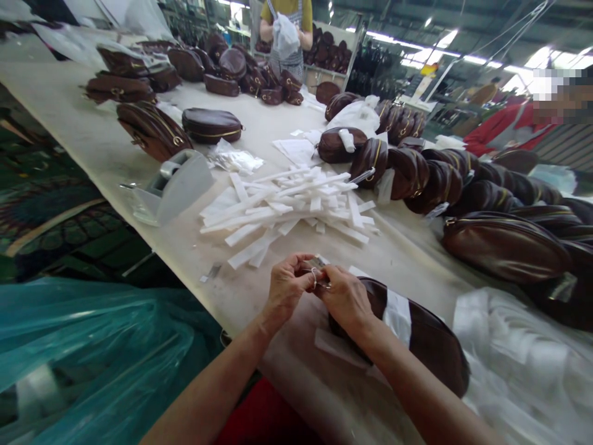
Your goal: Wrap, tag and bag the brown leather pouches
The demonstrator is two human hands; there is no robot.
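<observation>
My left hand [288, 285] and my right hand [345, 296] meet above the table's near edge, fingertips pinched together. Between them is a small item with a thin pale loop [315, 278]; its exact nature is too small to tell. Under and beside my right forearm lies a dark brown leather bag [433, 343] with a white strip [397, 315] wrapped across it. Beyond my hands spreads a heap of white strips [296, 207].
Brown bags [504, 244] line the right side, with others [212, 123] at the far left. A tape dispenser [169, 185] stands near the table's left edge. Clear plastic [519, 346] lies at right, teal plastic [102, 358] at lower left. A person [287, 31] stands beyond; another in red is at right.
</observation>
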